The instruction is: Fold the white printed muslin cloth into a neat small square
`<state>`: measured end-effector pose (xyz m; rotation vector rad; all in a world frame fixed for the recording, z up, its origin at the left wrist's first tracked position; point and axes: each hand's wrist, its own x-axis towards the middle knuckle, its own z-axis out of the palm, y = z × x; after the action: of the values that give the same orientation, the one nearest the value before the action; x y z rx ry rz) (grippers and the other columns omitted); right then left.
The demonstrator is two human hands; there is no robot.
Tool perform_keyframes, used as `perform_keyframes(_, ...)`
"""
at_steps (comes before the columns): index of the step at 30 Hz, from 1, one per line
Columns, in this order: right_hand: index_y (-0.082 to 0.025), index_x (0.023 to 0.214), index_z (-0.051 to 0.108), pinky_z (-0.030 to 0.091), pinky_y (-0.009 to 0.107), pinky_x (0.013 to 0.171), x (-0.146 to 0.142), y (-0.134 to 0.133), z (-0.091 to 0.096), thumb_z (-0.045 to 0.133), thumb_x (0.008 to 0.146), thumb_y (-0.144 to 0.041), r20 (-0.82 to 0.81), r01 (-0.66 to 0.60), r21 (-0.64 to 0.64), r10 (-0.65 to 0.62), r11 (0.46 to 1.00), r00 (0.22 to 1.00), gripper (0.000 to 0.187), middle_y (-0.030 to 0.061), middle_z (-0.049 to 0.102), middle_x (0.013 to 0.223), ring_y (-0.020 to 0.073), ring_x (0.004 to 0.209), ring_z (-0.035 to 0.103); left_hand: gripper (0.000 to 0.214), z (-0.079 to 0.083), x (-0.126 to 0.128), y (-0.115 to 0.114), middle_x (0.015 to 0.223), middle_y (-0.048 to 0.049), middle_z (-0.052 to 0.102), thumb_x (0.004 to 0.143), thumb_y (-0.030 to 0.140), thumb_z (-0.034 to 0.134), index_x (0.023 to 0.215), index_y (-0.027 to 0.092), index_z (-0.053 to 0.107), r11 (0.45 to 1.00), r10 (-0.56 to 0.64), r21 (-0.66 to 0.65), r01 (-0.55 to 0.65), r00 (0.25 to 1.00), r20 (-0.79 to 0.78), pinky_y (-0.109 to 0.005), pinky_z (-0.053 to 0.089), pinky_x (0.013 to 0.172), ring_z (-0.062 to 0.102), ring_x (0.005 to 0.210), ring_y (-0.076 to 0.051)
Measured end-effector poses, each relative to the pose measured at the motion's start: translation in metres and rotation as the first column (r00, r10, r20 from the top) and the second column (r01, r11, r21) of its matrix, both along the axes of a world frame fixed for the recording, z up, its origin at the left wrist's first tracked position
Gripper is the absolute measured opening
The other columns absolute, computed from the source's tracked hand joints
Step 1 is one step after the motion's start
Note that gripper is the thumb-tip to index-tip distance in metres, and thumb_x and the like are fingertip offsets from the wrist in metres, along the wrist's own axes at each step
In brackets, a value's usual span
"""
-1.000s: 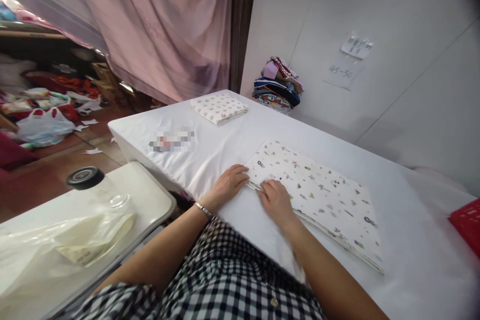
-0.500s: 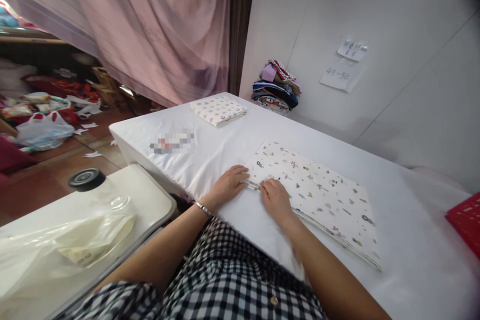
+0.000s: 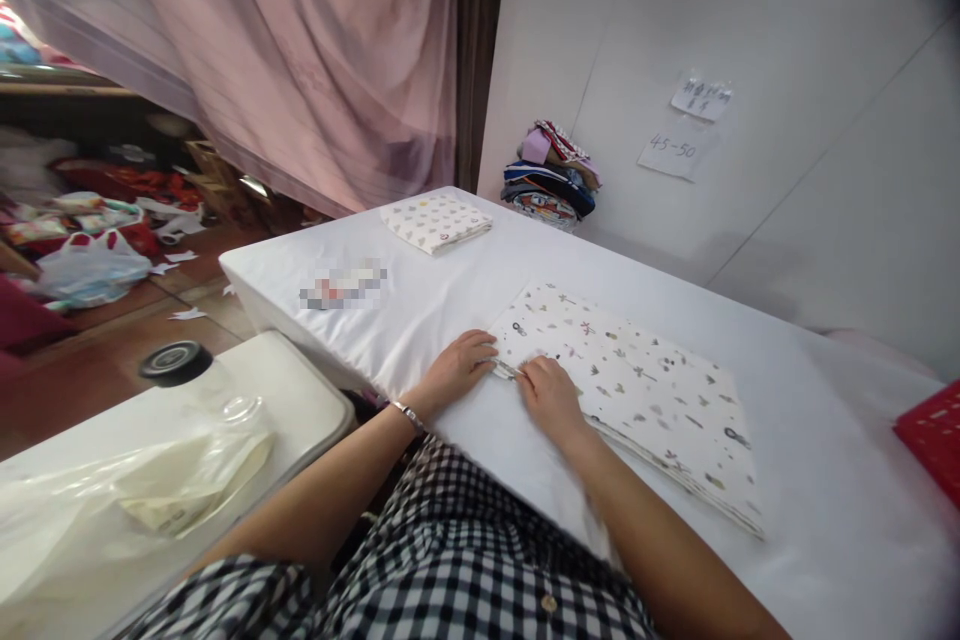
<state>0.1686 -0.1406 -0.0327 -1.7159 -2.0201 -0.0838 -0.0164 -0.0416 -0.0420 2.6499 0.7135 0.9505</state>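
A folded white cloth with small printed figures lies flat on the white table in front of me. My left hand rests at the cloth's near left corner, fingers curled onto its edge. My right hand sits right beside it, fingers bent and pinching the same edge of the layered cloth. Both hands touch the cloth at that corner.
A second folded printed cloth lies at the table's far left. A pile of coloured clothes sits by the wall. A red basket is at the right edge. A side table with a plastic bag and a black-lidded jar stands left.
Both hands stay at the cloth's near left corner with only slight finger shifts; the view has drifted a little.
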Motion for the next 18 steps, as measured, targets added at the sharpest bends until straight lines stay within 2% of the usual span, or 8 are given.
perform_keyframes(7,-0.02,0.083,0.06,0.038,0.028,0.074,0.002,0.001,0.003,0.044,0.091,-0.023,-0.025,-0.027,-0.013,0.026,1.0,0.999,0.019,0.0036,0.058,0.083,0.0166,0.081,0.05,0.023,-0.001,0.002,0.0,0.112,-0.0052,0.062,0.09,0.027,0.045,0.095,0.019,0.065,0.997,0.039,0.074,-0.036,0.998,-0.048,-0.038,0.044,0.098,0.047,0.115,-0.02)
perform_keyframes(11,-0.019,0.09,0.063,0.039,0.03,0.075,0.001,-0.002,0.002,0.048,0.09,-0.026,0.057,-0.052,-0.016,0.053,0.999,0.997,0.016,0.0056,0.058,0.088,0.0185,0.083,0.05,0.025,0.001,0.0,-0.002,0.113,-0.0046,0.062,0.091,0.028,0.043,0.096,0.02,0.066,0.992,0.079,0.108,-0.067,0.991,-0.106,-0.041,0.045,0.096,0.047,0.116,-0.022)
perform_keyframes(14,-0.018,0.096,0.063,0.039,0.032,0.077,0.001,-0.004,0.001,0.051,0.088,-0.028,0.097,-0.062,-0.017,0.063,0.998,0.993,0.017,0.0069,0.058,0.093,0.02,0.087,0.05,0.026,0.004,-0.004,-0.003,0.115,-0.0048,0.061,0.091,0.028,0.042,0.1,0.021,0.065,0.993,0.057,0.112,-0.041,0.988,-0.147,-0.042,0.045,0.095,0.047,0.117,-0.022)
perform_keyframes(18,-0.019,0.096,0.063,0.039,0.032,0.078,0.001,-0.003,-0.001,0.049,0.089,-0.026,0.068,-0.052,-0.004,0.053,0.999,0.996,0.017,0.007,0.059,0.093,0.0198,0.087,0.05,0.027,0.006,-0.011,-0.004,0.121,-0.0061,0.057,0.089,0.031,0.047,0.111,0.022,0.06,0.995,-0.001,0.096,0.017,0.986,-0.165,-0.043,0.043,0.098,0.045,0.119,-0.022)
